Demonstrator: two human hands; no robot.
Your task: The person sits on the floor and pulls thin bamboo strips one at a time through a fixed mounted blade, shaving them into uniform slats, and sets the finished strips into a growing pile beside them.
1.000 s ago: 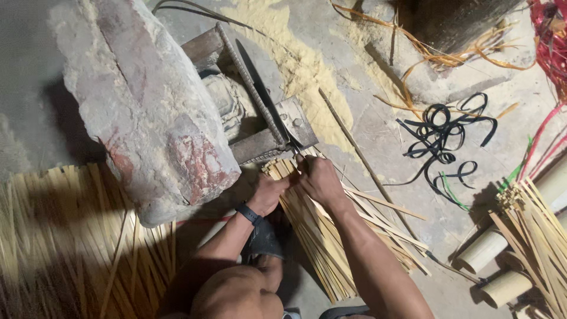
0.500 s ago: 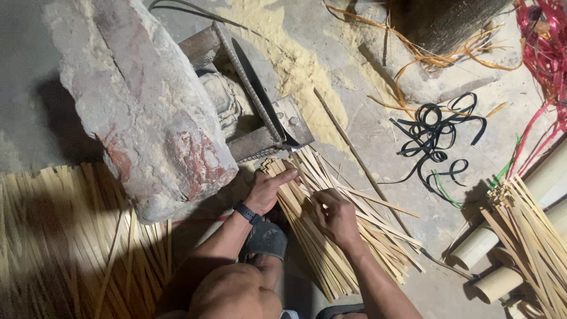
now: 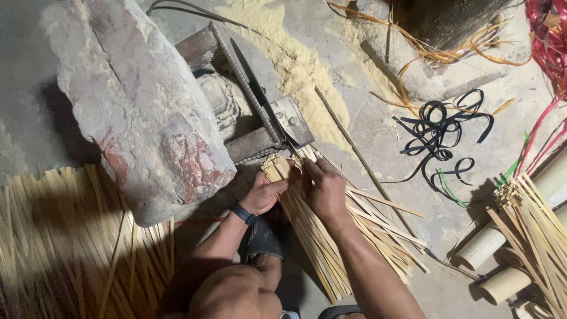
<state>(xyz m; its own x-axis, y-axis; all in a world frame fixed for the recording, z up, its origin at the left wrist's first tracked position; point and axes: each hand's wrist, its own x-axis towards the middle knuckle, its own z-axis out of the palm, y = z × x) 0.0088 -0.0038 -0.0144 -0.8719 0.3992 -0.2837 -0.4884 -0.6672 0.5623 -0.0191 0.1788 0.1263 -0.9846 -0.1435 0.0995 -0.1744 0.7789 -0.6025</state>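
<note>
— Where is the bundle of bamboo strips [image 3: 331,236]?

— On the floor, right in front of the person. Its long axis runs diagonally: the squared-off ends lie up against the metal cutting blade [image 3: 263,106], and the strips fan out toward the bottom right corner of the floor

— And the hands?

— Both are at the blade end. The left hand [image 3: 264,194] is closed around the ends of the strips from the left side, just below the blade's hinge plate [image 3: 292,121]. The right hand [image 3: 322,188] lies on top of the bundle, fingers curled down over the strips and pressing them flat, touching the left hand's fingertips

— Which is nearer the blade?

— They are about level; the right fingertips reach slightly closer to the hinge plate

— What else lies about?

— A big rough stone [image 3: 139,100] to the left of the blade, a second heap of strips [image 3: 65,236] along the left edge, yellow sawdust [image 3: 295,59] beyond the blade, black straps [image 3: 443,127] to the right, and cut bamboo tubes [image 3: 490,260] near the bottom right corner
</note>
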